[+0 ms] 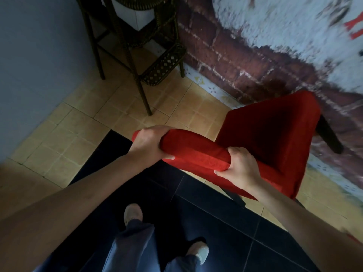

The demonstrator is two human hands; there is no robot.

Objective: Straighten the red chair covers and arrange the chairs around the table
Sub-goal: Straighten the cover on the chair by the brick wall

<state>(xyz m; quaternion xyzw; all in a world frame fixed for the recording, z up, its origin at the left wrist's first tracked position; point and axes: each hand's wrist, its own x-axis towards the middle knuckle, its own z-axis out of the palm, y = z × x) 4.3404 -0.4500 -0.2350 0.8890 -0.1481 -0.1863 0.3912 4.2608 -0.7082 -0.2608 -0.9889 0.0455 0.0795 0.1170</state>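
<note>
1. Head view, looking down. Landmark = red-covered chair (pixel 271 138), right of centre, seat facing away from the person.
2. Chair's backrest top edge is the part nearest the person; red cover (pixel 196 152) wraps it, cloth looks smooth there, faint pattern near the right end.
3. Left hand (pixel 149 144): fingers curled over the backrest's left end, thumb underneath on the near side. Gripping the covered top edge.
4. Right hand (pixel 239 165): clamped on the backrest's right end, fingers wrapped down the near face, thumb on the seat side. Also gripping.
5. One dark chair leg (pixel 328 134) sticks out on the chair's far right; near legs mostly hidden under the cover.
6. Chair sits on beige floor tiles (pixel 78 138), its back at the border with dark tiles (pixel 225 222) under the person.
7. Beyond the chair: brick-pattern wall (pixel 245 61), close behind the seat.
8. Far left of the chair: dark wicker stand (pixel 137 46), against the wall corner, well apart.
9. Below the chair in frame: person's two light shoes (pixel 133 214) and blue trousers on dark tiles.
10. No table in frame; frame slightly blurred.
</note>
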